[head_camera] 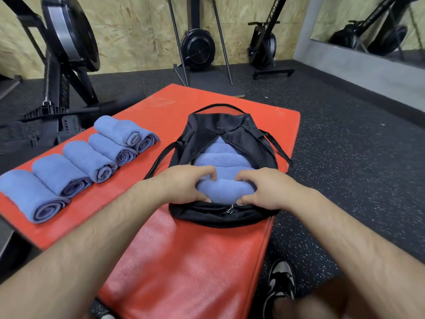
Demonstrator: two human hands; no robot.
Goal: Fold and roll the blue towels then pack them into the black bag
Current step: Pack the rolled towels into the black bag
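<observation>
A black bag lies unzipped on a red mat. Several rolled blue towels lie packed side by side inside it. At the bag's near end, both my hands hold one more rolled blue towel in the opening. My left hand grips its left end, and my right hand grips its right end, fingers curled over the top. Several other rolled blue towels lie in a row on the mat's left side.
Black rowing machines stand on the dark rubber floor at the left and at the back. The plywood wall runs behind them. A mirror hangs at the upper right. My shoe rests by the mat's right edge.
</observation>
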